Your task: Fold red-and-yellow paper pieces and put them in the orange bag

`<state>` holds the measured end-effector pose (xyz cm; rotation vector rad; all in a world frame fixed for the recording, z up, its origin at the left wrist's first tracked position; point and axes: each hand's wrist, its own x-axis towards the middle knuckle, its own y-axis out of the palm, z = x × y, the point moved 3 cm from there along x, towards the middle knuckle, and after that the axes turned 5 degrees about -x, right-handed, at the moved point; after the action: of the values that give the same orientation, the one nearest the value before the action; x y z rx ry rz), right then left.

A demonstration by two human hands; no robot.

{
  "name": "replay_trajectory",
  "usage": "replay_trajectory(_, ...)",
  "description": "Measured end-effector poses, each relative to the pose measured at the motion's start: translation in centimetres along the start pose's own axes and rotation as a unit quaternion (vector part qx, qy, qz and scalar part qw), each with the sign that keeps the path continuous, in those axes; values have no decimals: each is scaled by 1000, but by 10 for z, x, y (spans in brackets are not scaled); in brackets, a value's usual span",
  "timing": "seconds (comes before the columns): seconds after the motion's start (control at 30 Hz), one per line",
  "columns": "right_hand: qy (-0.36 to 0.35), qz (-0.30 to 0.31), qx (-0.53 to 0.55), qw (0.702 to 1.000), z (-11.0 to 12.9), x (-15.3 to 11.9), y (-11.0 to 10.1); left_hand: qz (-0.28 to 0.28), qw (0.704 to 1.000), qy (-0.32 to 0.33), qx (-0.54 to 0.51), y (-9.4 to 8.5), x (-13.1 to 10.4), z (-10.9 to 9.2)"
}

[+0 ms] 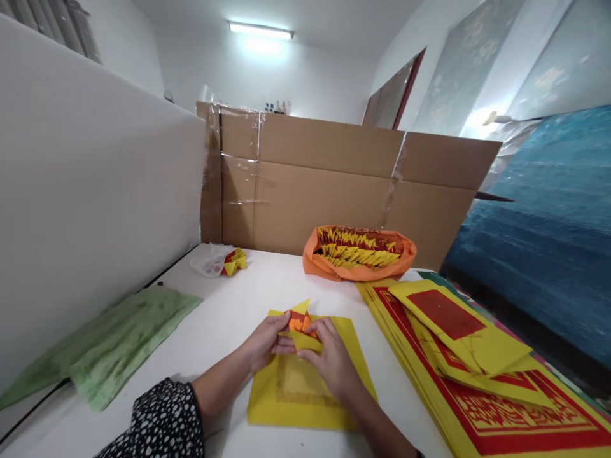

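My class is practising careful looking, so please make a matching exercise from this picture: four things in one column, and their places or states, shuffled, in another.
Column one
1. folded paper
2. green cloth
3. orange container
4. cardboard panel

Column two
A. stands upright at the far side of the white table
B. has rows of folded pieces inside
C. held by the left hand and the right hand
D. lies spread out on the left

Right pairs: 1-C, 2-D, 3-B, 4-A
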<state>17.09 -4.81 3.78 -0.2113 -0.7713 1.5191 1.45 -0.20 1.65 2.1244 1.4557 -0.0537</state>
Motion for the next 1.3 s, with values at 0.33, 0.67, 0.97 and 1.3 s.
replay_trajectory(0.33,10,-128,20,992,-14,2,6,5,994,-19,-108,2,1,1)
replay_trajectory(0.67,-29,-62,-49,996,-14,3,4,48,995,49,75,10,-2,10)
replay_trajectory(0.97,9,-154,35,987,-20,-1,-4,28,924,215,315,10,-9,-7)
replay_trajectory(1.3,70,-11,220,973,-26,1,10,-32,915,302,267,-1,-4,-12)
